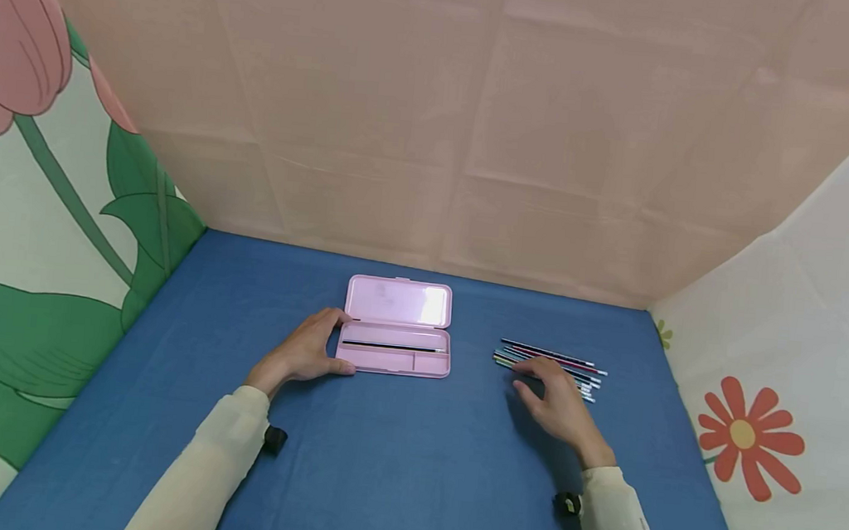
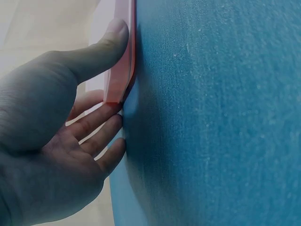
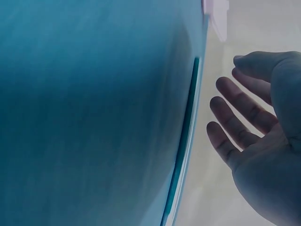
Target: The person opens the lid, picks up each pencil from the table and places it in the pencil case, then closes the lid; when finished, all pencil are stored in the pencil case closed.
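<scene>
A pink pencil case (image 1: 394, 362) lies with its lid (image 1: 397, 300) folded back on the blue table. Inside its long rear compartment rests one dark pencil (image 1: 391, 346). My left hand (image 1: 309, 345) holds the case's left end, thumb (image 2: 113, 42) against the front side and fingers at the back corner. On the right lies a loose bundle of pencils (image 1: 555, 354), several of them, dark, red and light-coloured with pale ends. Over the near side of that bundle hovers my right hand (image 1: 556, 400), fingers (image 3: 235, 103) relaxed and apart, nothing in its grasp.
The blue cloth (image 1: 379, 461) covers the table. A plain beige backdrop (image 1: 435, 133) rises behind it, a tulip-patterned cloth (image 1: 37, 334) on the left and a flower-printed white one (image 1: 823, 330) on the right. Dark wrist cameras sit at both cuffs.
</scene>
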Tool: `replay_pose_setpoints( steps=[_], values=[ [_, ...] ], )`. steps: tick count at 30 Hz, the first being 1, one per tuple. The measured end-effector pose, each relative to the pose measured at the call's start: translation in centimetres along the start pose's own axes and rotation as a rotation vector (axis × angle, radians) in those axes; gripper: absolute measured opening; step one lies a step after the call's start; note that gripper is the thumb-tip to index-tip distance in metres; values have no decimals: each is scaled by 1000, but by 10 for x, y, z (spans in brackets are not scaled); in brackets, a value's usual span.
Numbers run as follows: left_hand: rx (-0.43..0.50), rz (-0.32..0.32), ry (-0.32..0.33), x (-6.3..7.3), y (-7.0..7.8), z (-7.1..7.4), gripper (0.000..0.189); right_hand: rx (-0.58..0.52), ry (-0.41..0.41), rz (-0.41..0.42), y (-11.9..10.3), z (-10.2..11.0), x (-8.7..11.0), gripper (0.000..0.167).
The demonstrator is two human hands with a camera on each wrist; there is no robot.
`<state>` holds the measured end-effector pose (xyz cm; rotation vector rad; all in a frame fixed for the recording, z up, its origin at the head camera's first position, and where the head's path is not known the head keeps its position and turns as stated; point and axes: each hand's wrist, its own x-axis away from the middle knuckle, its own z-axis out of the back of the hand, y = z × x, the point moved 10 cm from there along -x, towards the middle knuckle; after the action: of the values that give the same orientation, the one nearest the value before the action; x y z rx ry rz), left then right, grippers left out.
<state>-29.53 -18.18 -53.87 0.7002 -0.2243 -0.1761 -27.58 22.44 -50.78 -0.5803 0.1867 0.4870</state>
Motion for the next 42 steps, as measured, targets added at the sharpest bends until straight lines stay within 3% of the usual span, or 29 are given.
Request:
replay_pose_setpoints(
  steps=[17, 29, 42],
  values=[
    [0, -1, -1, 0, -2, -1, 86, 83, 34, -91, 52, 38, 45, 28],
    [1, 0, 2, 2, 0, -1, 85, 97, 35, -125, 68, 50, 46, 27],
    [1, -17, 11, 1, 2, 0, 84, 115, -33, -185, 78, 40, 46, 26]
  ],
)
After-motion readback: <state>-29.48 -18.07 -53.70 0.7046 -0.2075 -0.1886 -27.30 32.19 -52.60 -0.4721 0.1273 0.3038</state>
